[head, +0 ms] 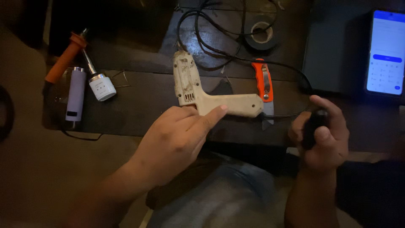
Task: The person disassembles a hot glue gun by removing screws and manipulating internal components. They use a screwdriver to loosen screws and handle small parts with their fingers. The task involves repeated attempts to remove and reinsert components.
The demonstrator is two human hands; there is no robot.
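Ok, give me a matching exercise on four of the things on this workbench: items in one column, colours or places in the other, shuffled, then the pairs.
Things:
1. glue gun
2. utility knife
3. roll of tape
4. smartphone

Descriptions:
A. black, at the top of the bench among the cables
B. lit screen, at the far right edge
C. cream and grimy, touched by the left hand
D. orange handle, blade out, just right of the cream tool's grip

Pairs: 1-C, 2-D, 3-A, 4-B
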